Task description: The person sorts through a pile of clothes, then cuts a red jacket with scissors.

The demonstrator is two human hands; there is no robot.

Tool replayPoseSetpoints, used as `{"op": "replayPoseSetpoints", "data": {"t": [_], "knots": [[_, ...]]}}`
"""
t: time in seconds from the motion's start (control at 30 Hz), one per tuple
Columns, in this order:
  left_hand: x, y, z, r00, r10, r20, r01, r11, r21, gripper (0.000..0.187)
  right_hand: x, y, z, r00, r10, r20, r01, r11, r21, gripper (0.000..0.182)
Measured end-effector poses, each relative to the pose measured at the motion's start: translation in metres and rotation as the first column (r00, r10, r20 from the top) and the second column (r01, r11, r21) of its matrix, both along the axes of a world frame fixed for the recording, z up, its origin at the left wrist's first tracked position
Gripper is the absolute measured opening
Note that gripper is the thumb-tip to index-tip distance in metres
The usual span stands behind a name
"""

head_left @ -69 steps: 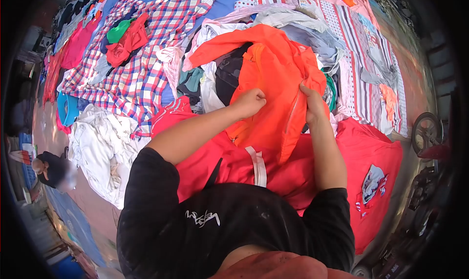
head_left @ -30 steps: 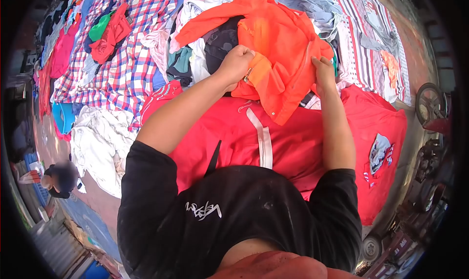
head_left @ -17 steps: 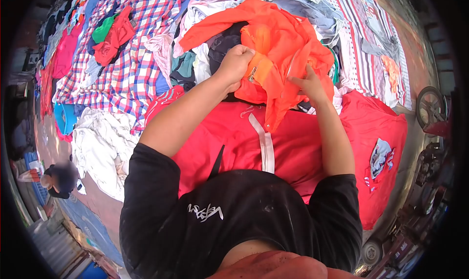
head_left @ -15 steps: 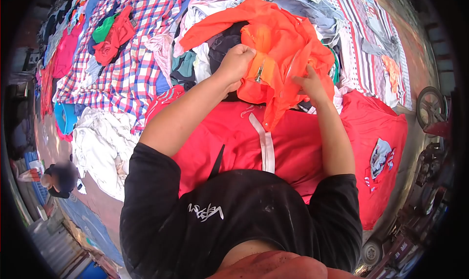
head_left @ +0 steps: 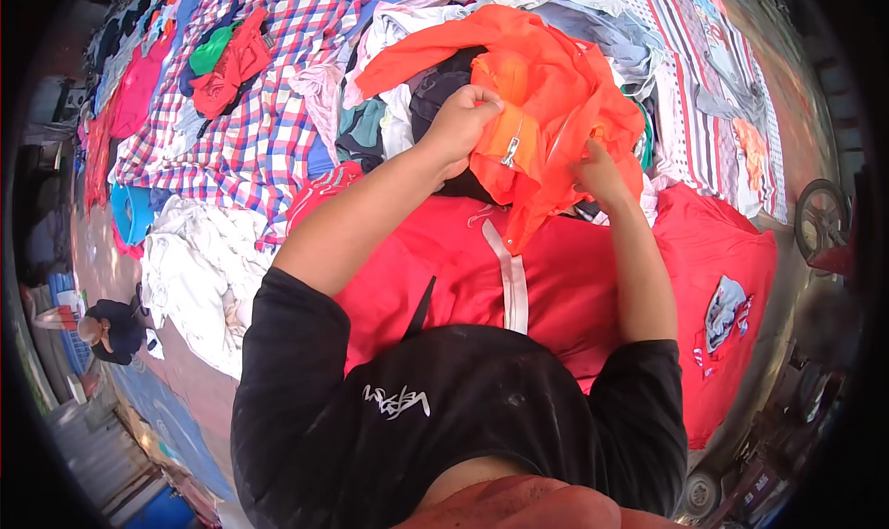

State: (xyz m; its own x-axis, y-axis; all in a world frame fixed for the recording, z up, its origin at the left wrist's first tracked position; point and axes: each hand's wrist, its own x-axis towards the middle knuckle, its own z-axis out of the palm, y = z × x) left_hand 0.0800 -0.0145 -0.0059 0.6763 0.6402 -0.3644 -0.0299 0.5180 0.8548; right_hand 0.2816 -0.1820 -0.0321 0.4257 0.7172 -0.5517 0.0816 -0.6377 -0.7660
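Note:
A bright orange zip-up jacket (head_left: 574,94) is spread over a heap of clothes in front of me. My left hand (head_left: 463,126) is closed on its left edge, fingers pinching the cloth beside a metal zipper pull (head_left: 511,151). On the other side, my right hand (head_left: 600,170) is closed on the jacket's right part, its fingertips partly hidden in the folds. One orange sleeve stretches out to the upper left. The jacket's lower corner hangs over red cloth (head_left: 565,270) with a white stripe, which covers the area between my arms.
A checked cloth (head_left: 278,149) with red and green garments lies to the left, above a white garment pile (head_left: 199,260). Striped cloth (head_left: 676,94) lies at the upper right. A person (head_left: 116,330) is at the far left. A wheel (head_left: 820,219) stands at the right edge.
The view has shifted slightly, so most things sit a little further right. My right hand's fingers have drawn together on the jacket. The left hand keeps its hold.

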Motion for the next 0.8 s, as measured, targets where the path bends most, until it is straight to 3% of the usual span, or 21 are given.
{"op": "replayPoseSetpoints", "data": {"t": [0.03,0.07,0.13,0.2,0.27,0.3,0.4,0.47,0.5,0.57,0.63,0.7,0.73,0.77,0.8], "knots": [[0.001,0.000,-0.003,1.000,0.023,-0.014,-0.022,0.998,0.058,0.020,0.003,0.000,0.002,0.999,0.029,-0.018,-0.029,0.999,-0.024,0.038],[-0.002,-0.004,0.007,1.000,-0.023,-0.014,0.024,0.998,0.054,0.043,0.006,0.000,0.003,0.998,0.061,-0.035,-0.062,0.997,-0.048,0.032],[-0.002,-0.009,0.000,0.990,-0.107,-0.087,0.118,0.983,0.138,0.047,0.012,-0.001,-0.006,0.999,-0.011,-0.046,0.014,0.998,0.066,0.018],[-0.002,-0.015,0.002,0.971,-0.231,-0.061,0.236,0.966,0.105,0.045,0.023,-0.004,-0.009,0.990,-0.056,-0.126,0.072,0.989,0.127,0.008],[-0.002,-0.022,-0.001,0.959,-0.279,-0.039,0.282,0.949,0.139,0.029,0.023,-0.005,-0.007,0.972,-0.142,-0.186,0.178,0.965,0.192,0.006],[-0.004,-0.024,0.003,0.949,-0.302,-0.086,0.312,0.938,0.152,0.027,0.030,-0.005,-0.007,0.980,-0.099,-0.173,0.130,0.975,0.179,0.009],[-0.007,-0.028,0.014,0.935,-0.327,-0.139,0.348,0.922,0.169,0.028,0.023,-0.003,0.015,0.946,-0.199,-0.257,0.268,0.925,0.270,0.012],[-0.009,-0.030,0.014,0.941,-0.311,-0.135,0.333,0.922,0.198,0.030,0.032,-0.005,0.026,0.890,-0.156,-0.429,0.323,0.879,0.350,0.022],[-0.012,-0.029,0.024,0.927,-0.322,-0.191,0.363,0.898,0.249,0.041,0.033,-0.005,0.037,0.846,-0.156,-0.510,0.389,0.835,0.390,0.028],[-0.013,-0.030,0.024,0.924,-0.302,-0.232,0.364,0.880,0.305,0.054,0.034,-0.005,0.062,0.763,-0.082,-0.641,0.504,0.696,0.511,0.040],[-0.013,-0.032,0.023,0.929,-0.244,-0.278,0.347,0.835,0.426,0.067,0.031,-0.006,0.081,0.696,0.072,-0.714,0.605,0.476,0.638,0.053],[-0.012,-0.036,0.017,0.939,-0.140,-0.313,0.310,0.735,0.603,0.081,0.048,-0.004,0.071,0.796,-0.050,-0.604,0.559,0.445,0.700,0.061],[-0.011,-0.036,0.013,0.924,-0.110,-0.367,0.326,0.727,0.604,0.081,0.055,-0.001,0.064,0.832,-0.113,-0.543,0.533,0.431,0.728,0.065],[-0.011,-0.036,0.009,0.904,-0.079,-0.419,0.343,0.720,0.603,0.082,0.047,0.005,0.063,0.891,-0.383,-0.245,0.445,0.624,0.642,0.067],[-0.010,-0.035,0.003,0.882,-0.045,-0.469,0.358,0.714,0.603,0.083,0.051,0.004,0.043,0.906,-0.391,-0.164,0.416,0.744,0.523,0.067]]}}
